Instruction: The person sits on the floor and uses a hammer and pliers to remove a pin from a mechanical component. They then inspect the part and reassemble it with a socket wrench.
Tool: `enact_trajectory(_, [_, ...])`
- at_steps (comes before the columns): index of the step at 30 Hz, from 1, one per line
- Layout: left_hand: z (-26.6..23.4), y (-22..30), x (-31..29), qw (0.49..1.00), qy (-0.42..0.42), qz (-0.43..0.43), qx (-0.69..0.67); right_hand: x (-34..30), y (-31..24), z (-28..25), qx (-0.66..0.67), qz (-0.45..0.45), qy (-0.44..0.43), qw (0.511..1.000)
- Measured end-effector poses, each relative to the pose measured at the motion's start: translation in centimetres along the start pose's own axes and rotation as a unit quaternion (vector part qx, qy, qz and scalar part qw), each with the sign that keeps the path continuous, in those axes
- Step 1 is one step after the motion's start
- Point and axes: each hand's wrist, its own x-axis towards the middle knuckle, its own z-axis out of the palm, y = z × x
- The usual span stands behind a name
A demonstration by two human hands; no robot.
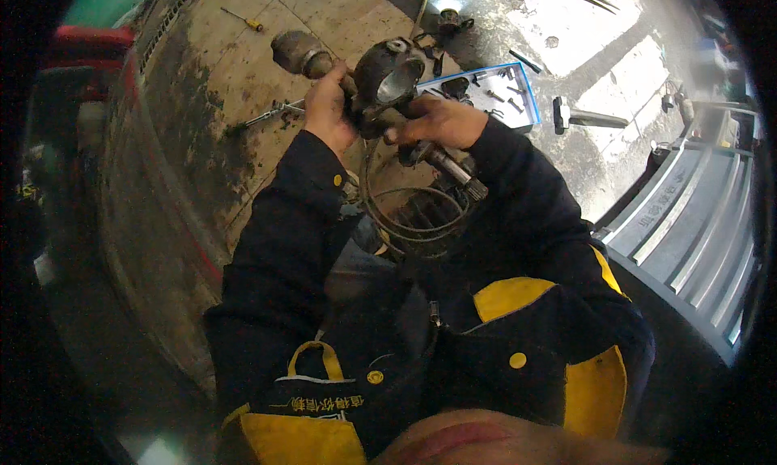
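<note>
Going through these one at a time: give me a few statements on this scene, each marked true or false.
1. The left hand and right hand both hold a dark metal assembly. True.
2. A blue-rimmed tray contains small dark parts. True.
3. The right hand is empty. False: it grips the assembly.
4. A yellow-handled screwdriver lies on the ground. True.
5. The screwdriver lies inside the tray. False: it lies outside, to the tray's left.

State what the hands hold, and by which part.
A dark metal housing: the left hand grips it at its left side, the right hand at its lower right.
</note>
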Motion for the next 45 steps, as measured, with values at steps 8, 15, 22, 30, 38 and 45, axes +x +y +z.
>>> enact_trajectory(8, [-1.5,2.0,-1.6,0.998,-0.010,0.006,-0.061,0.9,6.4,-4.3,0.434,-0.072,0.121,0.890])
enact_trajectory(15, [-0.4,4.2,-2.2,0.992,0.050,0.058,-0.103,2.5,8.4,-0.4,0.078,-0.180,0.223,0.955])
enact_trajectory(22, [-1.0,2.9,-2.3,0.985,-0.075,0.021,-0.157,4.7,4.9,3.4,0.032,-0.230,0.184,0.955])
enact_trajectory(30, [-0.7,1.7,-1.8,0.989,-0.010,0.044,-0.138,5.3,4.2,4.5,0.126,-0.244,0.229,0.934])
enact_trajectory(38, [-0.3,3.0,-2.1,0.988,0.019,0.069,-0.140,3.5,9.2,-0.9,-0.228,-0.043,0.115,0.966])
enact_trajectory(45, [0.1,4.4,-2.9,0.996,0.046,0.075,-0.025,2.2,10.2,-4.4,0.368,-0.004,0.221,0.903])
